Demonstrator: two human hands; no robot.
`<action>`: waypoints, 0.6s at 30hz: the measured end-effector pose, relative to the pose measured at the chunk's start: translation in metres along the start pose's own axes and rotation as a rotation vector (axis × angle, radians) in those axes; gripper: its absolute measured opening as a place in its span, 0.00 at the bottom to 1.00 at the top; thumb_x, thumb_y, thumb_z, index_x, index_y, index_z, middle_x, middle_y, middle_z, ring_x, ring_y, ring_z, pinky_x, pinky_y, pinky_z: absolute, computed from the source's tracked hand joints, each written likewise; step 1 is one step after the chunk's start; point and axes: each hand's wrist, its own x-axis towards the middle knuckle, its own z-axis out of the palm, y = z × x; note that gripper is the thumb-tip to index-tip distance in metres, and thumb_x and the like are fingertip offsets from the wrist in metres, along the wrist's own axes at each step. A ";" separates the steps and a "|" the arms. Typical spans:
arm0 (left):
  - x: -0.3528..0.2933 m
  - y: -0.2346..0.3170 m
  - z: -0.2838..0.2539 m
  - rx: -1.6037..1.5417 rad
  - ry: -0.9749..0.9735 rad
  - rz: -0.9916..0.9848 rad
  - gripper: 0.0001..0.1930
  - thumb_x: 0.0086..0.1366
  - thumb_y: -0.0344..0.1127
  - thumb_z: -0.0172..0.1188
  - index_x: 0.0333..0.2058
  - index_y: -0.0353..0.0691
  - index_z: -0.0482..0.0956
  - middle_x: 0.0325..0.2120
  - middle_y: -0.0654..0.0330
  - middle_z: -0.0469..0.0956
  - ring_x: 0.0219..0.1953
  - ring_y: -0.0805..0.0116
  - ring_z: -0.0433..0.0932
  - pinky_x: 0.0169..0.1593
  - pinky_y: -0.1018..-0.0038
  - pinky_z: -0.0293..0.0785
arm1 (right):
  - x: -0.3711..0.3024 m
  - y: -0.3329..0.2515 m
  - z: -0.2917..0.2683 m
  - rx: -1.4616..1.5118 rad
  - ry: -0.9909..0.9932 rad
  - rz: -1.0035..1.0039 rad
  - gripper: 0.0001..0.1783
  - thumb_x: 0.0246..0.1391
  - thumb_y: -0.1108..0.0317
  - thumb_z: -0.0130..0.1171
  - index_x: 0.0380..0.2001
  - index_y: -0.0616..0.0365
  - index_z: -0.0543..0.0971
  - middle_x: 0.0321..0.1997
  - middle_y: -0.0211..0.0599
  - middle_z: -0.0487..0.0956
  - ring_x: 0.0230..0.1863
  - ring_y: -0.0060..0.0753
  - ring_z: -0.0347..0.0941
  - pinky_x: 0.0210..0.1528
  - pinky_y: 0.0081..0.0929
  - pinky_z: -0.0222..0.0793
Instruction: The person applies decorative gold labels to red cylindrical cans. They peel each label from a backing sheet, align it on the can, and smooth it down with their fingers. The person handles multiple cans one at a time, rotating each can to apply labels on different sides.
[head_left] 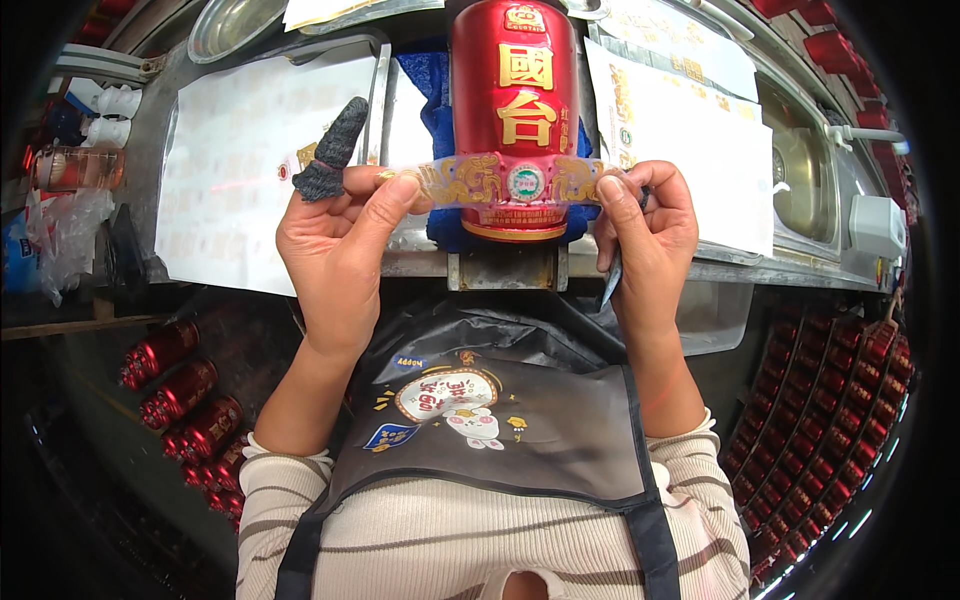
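Pinching a clear, gold-patterned strip (455, 182): left hand (340, 245), right hand (655, 240), across a shiny red bottle (512, 115); steel counter (412, 263), more bottles (190, 388) below.

a round metal bowl (228, 30) sits at upper left, a crumpled clear plastic bag (72, 228) at far left. a white plastic box (878, 228) stands near a metal basin (815, 190) at right. red bottles (188, 390) cluster lower left; racked bottles (820, 420) fill rows lower right.
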 end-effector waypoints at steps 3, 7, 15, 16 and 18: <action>0.000 0.001 0.000 0.018 -0.015 0.001 0.07 0.63 0.19 0.64 0.39 0.33 0.77 0.32 0.52 0.83 0.34 0.66 0.85 0.43 0.73 0.82 | -0.001 0.001 -0.002 0.014 -0.014 0.004 0.09 0.60 0.74 0.62 0.35 0.56 0.69 0.30 0.31 0.78 0.13 0.11 0.59 0.15 0.12 0.52; 0.000 0.000 0.000 0.009 -0.006 -0.009 0.07 0.63 0.19 0.64 0.39 0.33 0.77 0.33 0.53 0.83 0.34 0.65 0.85 0.42 0.72 0.82 | -0.001 0.001 -0.002 0.012 -0.013 0.006 0.10 0.60 0.74 0.62 0.35 0.56 0.70 0.31 0.33 0.79 0.14 0.11 0.60 0.15 0.11 0.53; 0.002 -0.003 -0.001 -0.018 -0.006 -0.012 0.07 0.63 0.19 0.64 0.39 0.33 0.77 0.33 0.54 0.83 0.34 0.65 0.85 0.42 0.73 0.82 | -0.001 0.000 -0.002 0.014 -0.003 0.005 0.09 0.60 0.74 0.62 0.35 0.56 0.70 0.31 0.33 0.79 0.14 0.10 0.60 0.15 0.11 0.54; 0.003 -0.003 -0.001 -0.015 -0.009 -0.011 0.07 0.63 0.19 0.64 0.38 0.33 0.77 0.33 0.54 0.83 0.34 0.66 0.85 0.42 0.73 0.82 | -0.001 0.001 -0.002 0.008 -0.006 0.003 0.09 0.60 0.74 0.62 0.35 0.56 0.70 0.31 0.33 0.79 0.14 0.10 0.60 0.15 0.11 0.53; 0.004 -0.003 -0.001 -0.008 -0.014 -0.008 0.07 0.63 0.19 0.63 0.38 0.33 0.78 0.33 0.54 0.83 0.34 0.66 0.85 0.43 0.73 0.82 | -0.001 0.000 -0.002 -0.003 -0.010 -0.001 0.09 0.60 0.74 0.62 0.35 0.56 0.70 0.30 0.33 0.79 0.14 0.11 0.61 0.15 0.11 0.53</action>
